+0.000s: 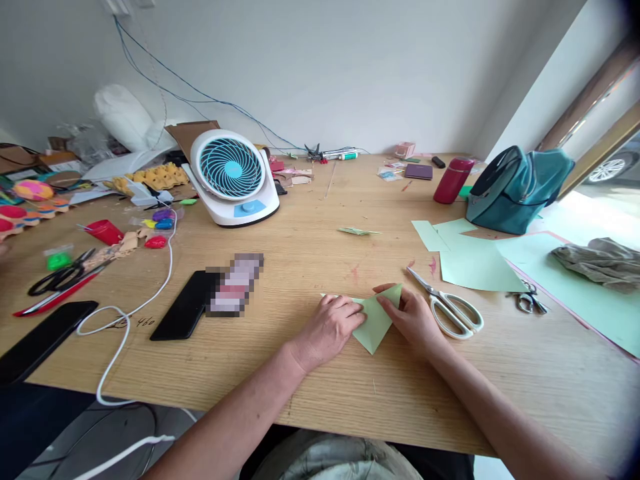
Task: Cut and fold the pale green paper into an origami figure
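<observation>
Near the table's (450,400) front edge, left hand (330,328) and right hand (413,319) fingers flat, pressing thin, limp folded green paper (374,323), likely best pinched at corners.

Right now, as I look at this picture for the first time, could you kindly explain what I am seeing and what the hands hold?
One camera, worn on a person's head, looks down at their own bare hands over a wooden table. The left hand and right hand press a folded green paper flat. Beside the right hand lie white-handled scissors and larger green sheets. Farther off stand a small desk fan, a teal bag and a red bottle; two dark phones lie on the left.
</observation>
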Motion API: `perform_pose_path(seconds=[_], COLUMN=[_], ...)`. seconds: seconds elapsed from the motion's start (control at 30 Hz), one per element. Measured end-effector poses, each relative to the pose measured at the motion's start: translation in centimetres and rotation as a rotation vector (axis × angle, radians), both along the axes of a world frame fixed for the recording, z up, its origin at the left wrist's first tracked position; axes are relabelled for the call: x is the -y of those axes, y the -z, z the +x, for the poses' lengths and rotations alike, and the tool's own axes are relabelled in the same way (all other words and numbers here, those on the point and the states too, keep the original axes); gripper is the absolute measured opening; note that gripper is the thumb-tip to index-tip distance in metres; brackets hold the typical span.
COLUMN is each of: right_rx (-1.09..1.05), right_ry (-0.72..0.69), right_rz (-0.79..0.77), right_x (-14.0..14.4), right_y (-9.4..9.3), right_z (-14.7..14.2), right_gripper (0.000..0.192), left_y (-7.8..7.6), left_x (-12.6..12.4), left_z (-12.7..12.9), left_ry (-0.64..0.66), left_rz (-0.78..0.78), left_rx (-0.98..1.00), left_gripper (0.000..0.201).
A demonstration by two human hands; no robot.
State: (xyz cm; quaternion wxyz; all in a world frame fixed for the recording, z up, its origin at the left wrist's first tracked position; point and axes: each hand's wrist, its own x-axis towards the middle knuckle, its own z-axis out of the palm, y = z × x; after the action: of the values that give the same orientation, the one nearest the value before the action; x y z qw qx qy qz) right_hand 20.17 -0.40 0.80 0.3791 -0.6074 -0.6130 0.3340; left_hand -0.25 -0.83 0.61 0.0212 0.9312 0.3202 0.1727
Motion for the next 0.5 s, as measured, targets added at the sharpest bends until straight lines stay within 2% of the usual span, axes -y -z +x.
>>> perform_pose_path(seconds=[0.3, 0.5], right_rx=[0.135, 0.213], right_ry=[-0.014, -0.088], right_rz=[0.028, 0.167], right_x=[0.3, 0.6], right_y=[0.7, 0.7], right_z=[0.8, 0.7], right_gripper=[0.033, 0.024], left_y=[0.1, 0.4], left_x=[-0.4, -0.5], left_z=[0.8, 1.4], left_ry=[-0.038, -0.093], left_rz=[-0.051, -0.023], left_rx=[-0.043, -0.065], left_gripper=[0.024, 0.03])
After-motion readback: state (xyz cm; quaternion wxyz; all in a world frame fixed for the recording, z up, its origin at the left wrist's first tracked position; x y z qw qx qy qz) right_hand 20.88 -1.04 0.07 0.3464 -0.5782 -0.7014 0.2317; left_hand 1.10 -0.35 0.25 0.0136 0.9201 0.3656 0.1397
